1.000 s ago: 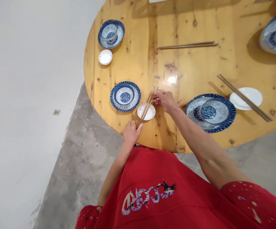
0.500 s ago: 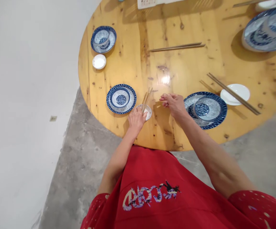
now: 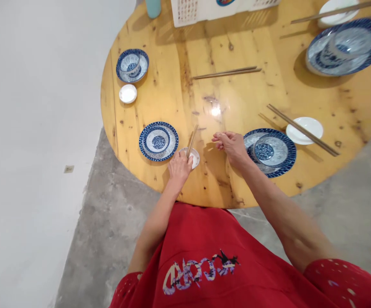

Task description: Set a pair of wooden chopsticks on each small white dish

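The left hand [image 3: 180, 166] has its fingers closed around a pair of wooden chopsticks [image 3: 192, 140], held over a small white dish [image 3: 195, 157] on the table [image 3: 160, 102]; the hand hides the chopsticks' lower ends and part of the dish. Just left stands a blue-and-white plate [image 3: 143, 150] with a bowl [image 3: 156, 132] on it. The right hand [image 3: 233, 145] hovers with fingers half open, loosely bent, nothing visible in them; it and its forearm cover part of the rim of a 2nd plate [image 3: 291, 160]. Beyond that plate, 1 pair of chopsticks [image 3: 301, 128] crosses a white saucer [image 3: 316, 128]. Another pair [image 3: 227, 72] lies mid-table. A white basket [image 3: 201, 13] and turquoise cup [image 3: 153, 7] stand at the far side.
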{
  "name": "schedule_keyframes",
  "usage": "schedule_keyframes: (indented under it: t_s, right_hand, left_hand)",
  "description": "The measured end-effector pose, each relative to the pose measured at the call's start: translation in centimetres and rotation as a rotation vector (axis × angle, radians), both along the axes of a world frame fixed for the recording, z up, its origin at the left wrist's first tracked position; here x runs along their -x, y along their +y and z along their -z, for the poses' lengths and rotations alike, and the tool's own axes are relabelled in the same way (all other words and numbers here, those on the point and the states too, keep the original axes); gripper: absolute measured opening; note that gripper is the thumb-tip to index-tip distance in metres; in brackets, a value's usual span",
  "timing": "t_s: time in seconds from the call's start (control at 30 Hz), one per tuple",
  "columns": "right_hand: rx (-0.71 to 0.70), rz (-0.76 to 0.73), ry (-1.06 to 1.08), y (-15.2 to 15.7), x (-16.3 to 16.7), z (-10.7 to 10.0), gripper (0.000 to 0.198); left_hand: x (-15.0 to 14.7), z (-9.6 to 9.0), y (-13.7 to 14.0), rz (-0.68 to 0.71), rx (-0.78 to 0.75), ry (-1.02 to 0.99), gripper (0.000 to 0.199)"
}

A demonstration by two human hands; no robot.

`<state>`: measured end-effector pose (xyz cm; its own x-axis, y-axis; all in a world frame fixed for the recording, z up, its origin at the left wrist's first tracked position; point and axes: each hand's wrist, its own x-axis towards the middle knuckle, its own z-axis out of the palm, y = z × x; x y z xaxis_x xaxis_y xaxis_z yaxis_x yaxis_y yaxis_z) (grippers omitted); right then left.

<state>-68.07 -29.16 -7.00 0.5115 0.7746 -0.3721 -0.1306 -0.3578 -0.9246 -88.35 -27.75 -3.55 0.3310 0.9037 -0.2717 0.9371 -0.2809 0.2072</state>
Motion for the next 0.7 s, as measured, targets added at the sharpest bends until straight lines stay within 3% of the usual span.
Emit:
schedule_keyframes:
  t_s: [0.27,0.5,0.7]
  right_hand:
    - [0.002,-0.083,-0.219,4.1,-3.3,0.4,0.021]
    - [0.152,-0.156,-0.816,12.5,-8.4,1.3,0.032]
    - [0.262,-0.258,-1.111,19.0,-11.5,1.4,0.050]
  left_hand:
    - [6.2,0.7,-2.1,-0.036,-0.285,-0.326,0.015]
    - [11.8,1.2,-4.3,-0.180,-0.487,-0.425,0.020]
    - [12.6,1.0,-3.7,-0.243,-0.514,-0.447,0.022]
